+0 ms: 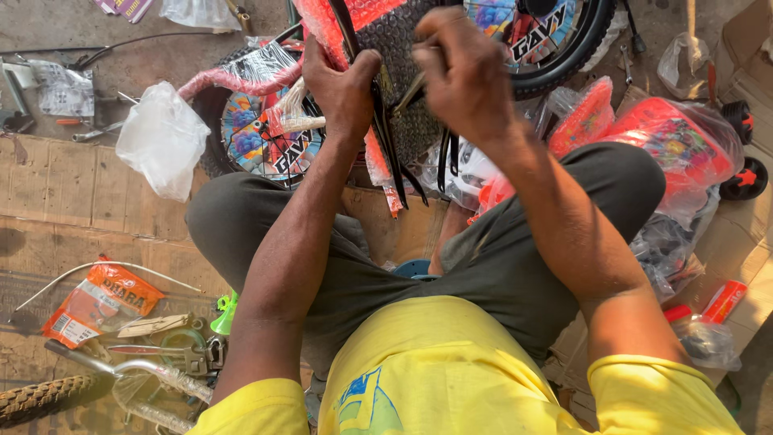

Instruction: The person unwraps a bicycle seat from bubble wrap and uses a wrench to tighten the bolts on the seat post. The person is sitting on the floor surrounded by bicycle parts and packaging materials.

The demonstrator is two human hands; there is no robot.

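Observation:
I sit cross-legged over a small bicycle frame (pixel 378 32) wrapped in red and clear bubble wrap. My left hand (pixel 342 89) grips the wrapped frame and its black stays (pixel 390 153) from the left. My right hand (pixel 467 72) is closed on a thin metal tool (pixel 411 93) pressed against the same wrapped part. The tool's tip is hidden by wrap and fingers. Two small wheels lie under the frame: one (pixel 262 133) with a colourful disc at left, one (pixel 555 40) at upper right.
A crumpled clear plastic bag (pixel 163 138) lies left of the wheel. An orange packet (pixel 101 302), chrome handlebar (pixel 129 374) and a knobby tyre (pixel 40 399) sit at lower left. Wrapped red plastic parts (pixel 680 141) and training wheels (pixel 745 177) are at right. Flattened cardboard (pixel 72 189) covers the ground.

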